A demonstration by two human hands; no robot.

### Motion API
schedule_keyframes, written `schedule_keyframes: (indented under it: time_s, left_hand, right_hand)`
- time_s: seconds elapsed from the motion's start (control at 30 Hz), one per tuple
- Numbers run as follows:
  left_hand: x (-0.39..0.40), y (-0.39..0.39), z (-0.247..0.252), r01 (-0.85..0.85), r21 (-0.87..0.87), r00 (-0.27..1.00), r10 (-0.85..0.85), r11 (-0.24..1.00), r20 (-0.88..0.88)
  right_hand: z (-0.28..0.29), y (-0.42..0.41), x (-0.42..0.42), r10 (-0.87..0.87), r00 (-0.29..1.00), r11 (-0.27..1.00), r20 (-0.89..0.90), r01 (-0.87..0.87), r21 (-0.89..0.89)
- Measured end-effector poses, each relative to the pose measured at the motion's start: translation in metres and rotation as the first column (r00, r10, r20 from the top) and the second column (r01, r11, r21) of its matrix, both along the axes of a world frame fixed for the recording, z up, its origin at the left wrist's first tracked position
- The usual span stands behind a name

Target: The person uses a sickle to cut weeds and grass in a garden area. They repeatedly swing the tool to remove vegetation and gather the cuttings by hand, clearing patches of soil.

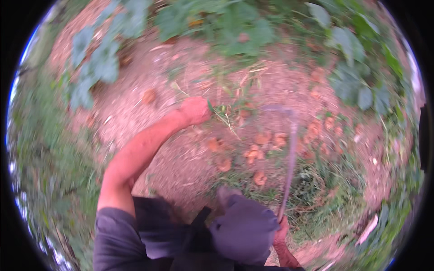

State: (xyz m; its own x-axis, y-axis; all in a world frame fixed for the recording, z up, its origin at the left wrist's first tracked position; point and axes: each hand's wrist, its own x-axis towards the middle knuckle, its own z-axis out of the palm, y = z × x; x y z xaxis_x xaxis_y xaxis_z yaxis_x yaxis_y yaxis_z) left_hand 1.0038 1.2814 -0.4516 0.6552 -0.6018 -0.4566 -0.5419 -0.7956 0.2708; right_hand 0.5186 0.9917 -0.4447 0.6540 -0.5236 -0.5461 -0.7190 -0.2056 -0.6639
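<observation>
My left hand [196, 110] is out in front of me, closed in a fist around a tuft of green weeds [223, 113]. The stems and some dry stalks stick out to the right of the fist, low over the reddish soil. At the lower right, beside my bent knee, my right hand [281, 232] grips the end of a long-handled hoe [291, 159]. Its thin handle runs away from me. The blurred head points left, close to the ground and right of the weeds; whether it touches the soil cannot be told.
Orange-brown clods [254, 154] lie scattered before my knee [244, 230]. A heap of pulled weeds [312, 186] sits right of the handle. Broad-leaved plants [217, 27] grow along the far side, with more leafy plants [349, 67] at far right. Grass [54, 152] borders the left.
</observation>
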Motion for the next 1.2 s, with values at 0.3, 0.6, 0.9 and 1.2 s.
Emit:
schedule_keyframes:
  time_s: [0.3, 0.6, 0.9, 1.2]
  left_hand:
    - [-0.188, 0.274, 0.063, -0.290, 0.153, 0.911, 0.321, 0.945, -0.257]
    - [-0.371, 0.276, 0.027, -0.788, 0.241, 0.523, 0.822, 0.567, -0.225]
    - [-0.322, 0.340, -0.021, -0.800, -0.022, 0.588, 0.792, 0.599, 0.163]
    - [-0.275, 0.376, -0.042, -0.805, 0.133, 0.589, 0.753, 0.578, 0.293]
  right_hand:
    - [0.006, 0.019, 0.185, 0.253, 0.964, 0.952, 0.080, -0.263, 0.156]
    - [0.048, 0.161, 0.298, 0.920, 0.383, 0.386, 0.083, -0.922, -0.015]
    - [-0.003, 0.263, 0.303, 0.964, 0.266, 0.264, -0.012, -0.945, 0.192]
    - [-0.012, 0.183, 0.214, 0.951, 0.207, 0.217, -0.228, -0.976, 0.021]
